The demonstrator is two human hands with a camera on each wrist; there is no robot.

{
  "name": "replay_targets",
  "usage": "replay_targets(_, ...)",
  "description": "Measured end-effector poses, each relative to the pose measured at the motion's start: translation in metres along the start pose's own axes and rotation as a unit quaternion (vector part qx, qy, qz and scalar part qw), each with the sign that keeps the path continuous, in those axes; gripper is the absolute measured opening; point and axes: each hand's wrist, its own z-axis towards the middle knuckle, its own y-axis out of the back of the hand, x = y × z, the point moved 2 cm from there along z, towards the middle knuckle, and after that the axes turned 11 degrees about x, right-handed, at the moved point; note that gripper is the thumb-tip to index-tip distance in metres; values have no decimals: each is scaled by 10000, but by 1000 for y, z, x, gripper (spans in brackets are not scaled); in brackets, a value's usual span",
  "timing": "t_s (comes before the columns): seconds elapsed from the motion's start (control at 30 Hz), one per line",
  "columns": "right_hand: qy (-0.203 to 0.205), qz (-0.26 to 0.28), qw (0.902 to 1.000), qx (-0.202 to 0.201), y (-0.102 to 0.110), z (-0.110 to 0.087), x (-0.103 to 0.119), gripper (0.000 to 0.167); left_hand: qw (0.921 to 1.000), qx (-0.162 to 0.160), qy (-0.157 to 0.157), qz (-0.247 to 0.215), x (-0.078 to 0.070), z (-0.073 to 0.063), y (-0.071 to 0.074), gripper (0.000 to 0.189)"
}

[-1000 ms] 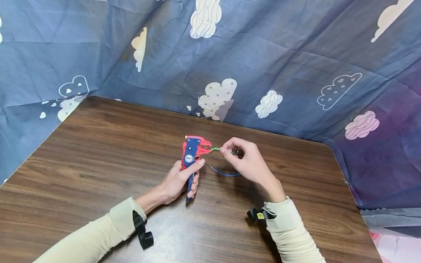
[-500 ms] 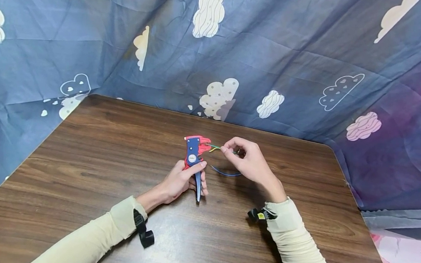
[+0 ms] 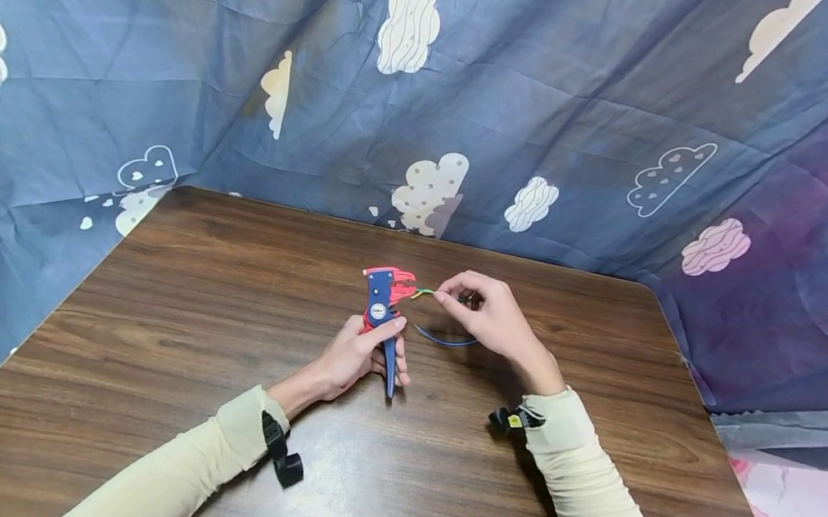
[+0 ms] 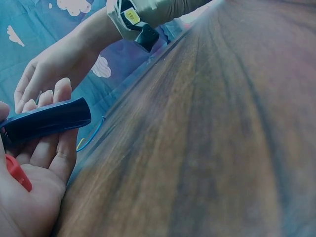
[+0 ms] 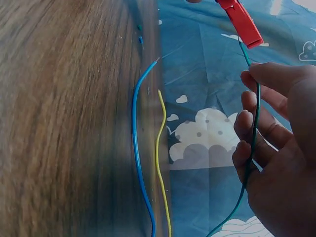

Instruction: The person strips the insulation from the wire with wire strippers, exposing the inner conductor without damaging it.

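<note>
Left hand [image 3: 355, 358] has a kinda loose grip round the wire stripper [image 3: 379, 292], and the right hand [image 3: 489, 313] has its grip pinched together on the green wire [image 5: 255, 123].

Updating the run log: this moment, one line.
Left hand: holds red-blue wire stripper | right hand: pinches green wire | blue wire, yellow wire: tips free

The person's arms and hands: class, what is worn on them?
The left sleeve and right sleeve are long, cream and creased, ending in cuffs. A black device is strapped at the left wrist and another at the right, where a yellow label shows. The left hand and right hand wear no gloves.
</note>
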Motion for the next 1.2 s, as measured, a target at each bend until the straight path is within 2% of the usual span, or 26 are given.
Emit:
replay_targets(0.33, -65, -140, 9998, 94, 1, 0, -7, 10, 9999, -151, 37, -37, -1, 0, 0, 47)
replay_targets(0.57, -301, -211, 9992, 126, 0, 0, -16, 7, 9997, -210, 105, -55, 0, 0, 0, 61)
replay_targets(1.0, -590, -305, 9970, 407, -2, -2, -28, 7, 9998, -161, 126, -59, 0, 0, -1, 57)
replay_targets(1.2, -709, -271, 9954, 590, -6, -2, -32, 7, 9997, -177, 127, -58, 0, 0, -1, 61)
